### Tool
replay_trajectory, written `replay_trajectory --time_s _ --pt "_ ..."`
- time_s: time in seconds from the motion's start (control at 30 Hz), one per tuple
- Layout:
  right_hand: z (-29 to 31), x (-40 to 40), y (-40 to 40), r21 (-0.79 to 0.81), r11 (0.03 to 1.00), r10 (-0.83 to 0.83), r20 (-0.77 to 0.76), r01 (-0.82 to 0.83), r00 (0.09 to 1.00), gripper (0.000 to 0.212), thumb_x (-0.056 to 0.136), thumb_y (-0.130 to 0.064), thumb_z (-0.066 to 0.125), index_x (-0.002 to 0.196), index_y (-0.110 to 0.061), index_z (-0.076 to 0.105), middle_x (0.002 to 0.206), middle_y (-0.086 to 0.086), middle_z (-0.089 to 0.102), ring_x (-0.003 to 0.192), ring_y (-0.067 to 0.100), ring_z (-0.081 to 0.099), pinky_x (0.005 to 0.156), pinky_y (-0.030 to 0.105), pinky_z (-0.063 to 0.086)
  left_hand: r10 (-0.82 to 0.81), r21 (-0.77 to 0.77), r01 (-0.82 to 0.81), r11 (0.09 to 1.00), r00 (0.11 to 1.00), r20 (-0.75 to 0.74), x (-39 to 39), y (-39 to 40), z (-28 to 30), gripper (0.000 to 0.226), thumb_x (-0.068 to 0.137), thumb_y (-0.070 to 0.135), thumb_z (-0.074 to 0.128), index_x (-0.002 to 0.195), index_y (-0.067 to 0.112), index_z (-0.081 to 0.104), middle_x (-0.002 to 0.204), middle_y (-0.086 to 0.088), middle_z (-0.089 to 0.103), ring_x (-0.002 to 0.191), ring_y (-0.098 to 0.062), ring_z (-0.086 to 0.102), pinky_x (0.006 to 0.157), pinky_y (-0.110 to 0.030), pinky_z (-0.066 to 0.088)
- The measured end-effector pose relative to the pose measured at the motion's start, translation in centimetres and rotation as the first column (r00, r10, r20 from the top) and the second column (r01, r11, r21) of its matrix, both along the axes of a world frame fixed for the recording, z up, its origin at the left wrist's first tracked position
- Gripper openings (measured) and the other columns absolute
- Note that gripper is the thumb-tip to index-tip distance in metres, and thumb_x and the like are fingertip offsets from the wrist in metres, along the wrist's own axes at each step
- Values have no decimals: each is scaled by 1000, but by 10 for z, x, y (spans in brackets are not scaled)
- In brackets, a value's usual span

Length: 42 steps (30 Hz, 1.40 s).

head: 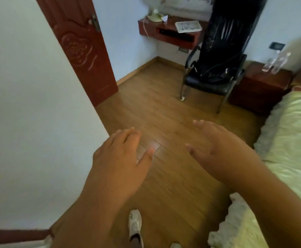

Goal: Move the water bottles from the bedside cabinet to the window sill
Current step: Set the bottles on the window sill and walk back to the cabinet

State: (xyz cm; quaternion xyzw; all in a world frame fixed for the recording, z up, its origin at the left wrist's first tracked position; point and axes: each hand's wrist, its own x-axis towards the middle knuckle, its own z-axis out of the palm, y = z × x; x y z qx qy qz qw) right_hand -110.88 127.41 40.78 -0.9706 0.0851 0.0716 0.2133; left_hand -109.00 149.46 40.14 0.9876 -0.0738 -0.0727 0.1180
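Ahead of the person, both bare hands reach out over the wooden floor [164, 108] with nothing in them. The left hand [121, 154] is held palm down, its fingers straight and close together and its thumb spread off toward the middle. The right hand [215, 149] is likewise loose and flat, fingers extended forward and the thumb pointing inward toward the left one; the two hands stay apart with bare boards showing between them. The water bottles [275, 62], clear plastic and somewhat blurred, stand upright in a tight cluster on top of the dark red bedside cabinet [258, 90] at the far right, well beyond the hands; their exact number cannot be told from this view. The cabinet stands between a black chair [215, 68] and the bed [292, 133], whose pale green cover runs down the right edge of the view. The chair has a metal frame and a tall dark back, and something dark lies on its seat. Beyond it a red wall-mounted shelf [167, 33] carries a small white fan [154, 13] and a flat pale tray [188, 26]. A red carved door [78, 45] stands at the upper left beside a white wall [30, 113]. Near the bottom edge a white shoe [135, 224] shows on the floor under the arms.
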Motion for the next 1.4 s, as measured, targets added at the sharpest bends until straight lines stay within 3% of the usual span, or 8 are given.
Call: replay_trajectory --time_s 0.23,0.57,1.0,1.4 --pt "15 36 -14 -56 955 -288 47 290 957 75 92 -64 52 156 -43 18 163 -15 24 147 16 34 113 41 38 -347 -68 349 935 937 47 98 -31 11 64 93 70 26 152 46 17 162 19 17 151 -8 10 119 -41 20" --pt "18 78 2 -68 862 -495 96 502 864 75 92 -65 50 156 -42 20 163 -17 25 146 11 35 116 37 36 -598 -97 597 797 801 18 195 -49 15 65 91 72 26 152 50 14 162 22 12 151 -5 4 121 -43 17" --pt "6 93 -50 -49 774 -626 96 632 774 73 92 -66 49 156 -41 23 162 -17 28 145 12 36 114 44 39 -726 -73 724 686 687 -10 239 -127 12 67 91 71 26 153 48 13 162 22 12 151 -5 4 121 -41 14" --pt "5 127 -217 -1 796 -600 137 605 788 75 93 -63 51 157 -36 23 162 -13 31 144 13 39 113 39 40 -673 -47 673 738 740 20 263 -273 22 66 92 70 27 153 48 12 163 23 10 151 -4 2 121 -41 14"
